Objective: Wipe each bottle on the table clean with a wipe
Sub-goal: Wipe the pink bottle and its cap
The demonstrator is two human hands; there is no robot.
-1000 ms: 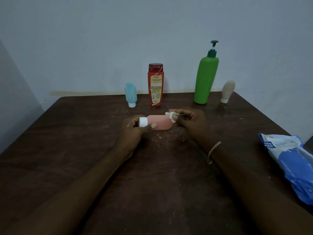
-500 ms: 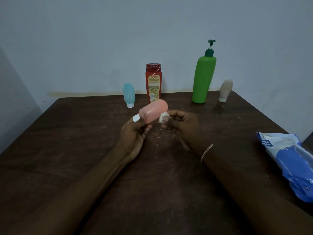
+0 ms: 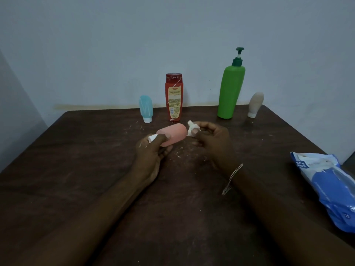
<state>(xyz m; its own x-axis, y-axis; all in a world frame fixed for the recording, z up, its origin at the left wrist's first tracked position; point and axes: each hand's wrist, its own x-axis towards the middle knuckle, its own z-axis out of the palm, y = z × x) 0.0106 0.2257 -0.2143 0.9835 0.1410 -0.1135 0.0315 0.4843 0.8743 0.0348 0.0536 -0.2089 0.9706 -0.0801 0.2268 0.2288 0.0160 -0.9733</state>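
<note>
At the far left of the row by the wall, a small blue bottle (image 3: 145,108) stands on its white cap, with a red bottle (image 3: 174,96) upright just beside it. In front of them, the left hand (image 3: 151,152) grips the pink bottle (image 3: 173,134) near its white cap, holding it tilted above the dark table (image 3: 76,169). The right hand (image 3: 213,140) pinches a crumpled white wipe (image 3: 192,128) against the bottle's rounded end. Behind stand a tall green pump bottle (image 3: 230,91) and a small beige bottle (image 3: 255,104). A blue wipes pack (image 3: 330,189) lies at the right edge.
</note>
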